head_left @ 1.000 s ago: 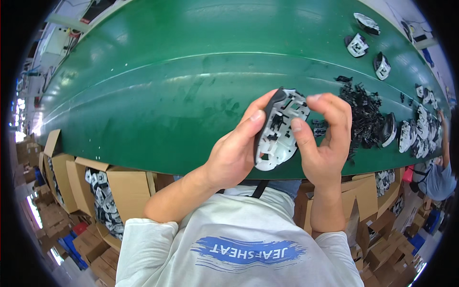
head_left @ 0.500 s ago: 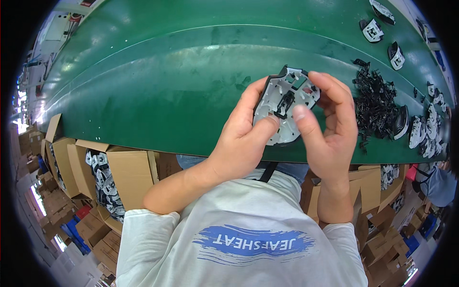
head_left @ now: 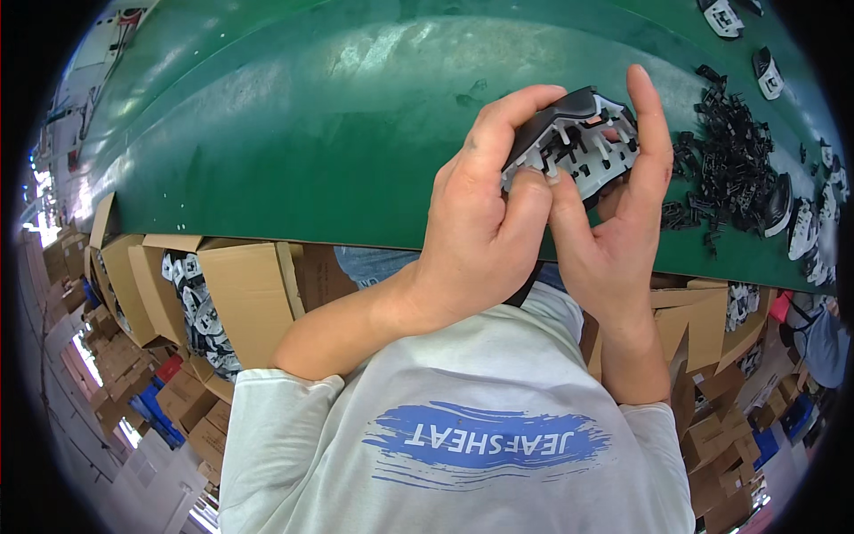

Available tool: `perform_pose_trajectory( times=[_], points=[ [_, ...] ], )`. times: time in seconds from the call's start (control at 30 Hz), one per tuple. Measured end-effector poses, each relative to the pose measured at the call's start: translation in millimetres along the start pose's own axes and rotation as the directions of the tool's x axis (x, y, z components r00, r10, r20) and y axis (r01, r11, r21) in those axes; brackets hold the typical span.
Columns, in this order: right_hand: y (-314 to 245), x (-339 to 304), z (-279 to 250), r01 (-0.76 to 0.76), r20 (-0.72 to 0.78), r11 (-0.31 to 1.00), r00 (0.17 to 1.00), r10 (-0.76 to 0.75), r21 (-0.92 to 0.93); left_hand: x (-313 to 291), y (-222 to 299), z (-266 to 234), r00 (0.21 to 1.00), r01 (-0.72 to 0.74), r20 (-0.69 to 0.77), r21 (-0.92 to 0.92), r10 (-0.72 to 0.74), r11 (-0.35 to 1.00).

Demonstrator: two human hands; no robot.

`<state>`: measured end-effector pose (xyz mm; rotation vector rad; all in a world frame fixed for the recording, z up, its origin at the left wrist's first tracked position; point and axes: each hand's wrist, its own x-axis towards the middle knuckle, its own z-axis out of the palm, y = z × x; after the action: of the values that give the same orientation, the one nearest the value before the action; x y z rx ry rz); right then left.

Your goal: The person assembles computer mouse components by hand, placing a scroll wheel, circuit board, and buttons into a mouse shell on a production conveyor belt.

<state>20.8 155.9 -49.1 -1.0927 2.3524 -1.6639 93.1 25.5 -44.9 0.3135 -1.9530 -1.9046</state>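
Note:
Between both hands, above the green table, is a curved plastic shell [head_left: 594,153], black outside and pale grey inside, with posts and ribs. It is tilted, its hollow inner side partly toward me. My left hand [head_left: 485,209] wraps its left edge, the thumb pressing in at the near rim. My right hand [head_left: 614,227] grips the right side, its thumb beside the left thumb and one finger stretched up along the edge. A small black part inside the shell is mostly hidden by the thumbs and the tilt.
A heap of small black plastic parts [head_left: 734,147] lies on the green table [head_left: 311,151], right of my hands. More black-and-white shells [head_left: 767,73] are scattered at the far right. Cardboard boxes of shells [head_left: 197,311] stand below the table's near edge, left and right.
The shell has been tipped from facing me to a steep tilt and shifted right in view. Both thumbs have come together at its near rim. The whole view has shifted slightly.

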Motion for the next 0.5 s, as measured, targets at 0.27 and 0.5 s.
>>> perform_pose_trajectory(
  times=[0.27, 0.5],
  points=[
    [1.8, 1.1, -5.8, -0.092, -0.017, 0.995, 0.996, 0.093, 0.046, 2.5, -6.2, 12.5, 0.998, -0.044, -0.029, 0.09, 0.047, 0.995],
    [-13.0, 7.1, -7.2, -0.308, 0.318, 0.902, 0.925, 0.209, 0.303, 2.9, 17.0, -42.4, 0.876, 0.465, 0.015, -0.285, -0.481, 0.838]
  ],
)
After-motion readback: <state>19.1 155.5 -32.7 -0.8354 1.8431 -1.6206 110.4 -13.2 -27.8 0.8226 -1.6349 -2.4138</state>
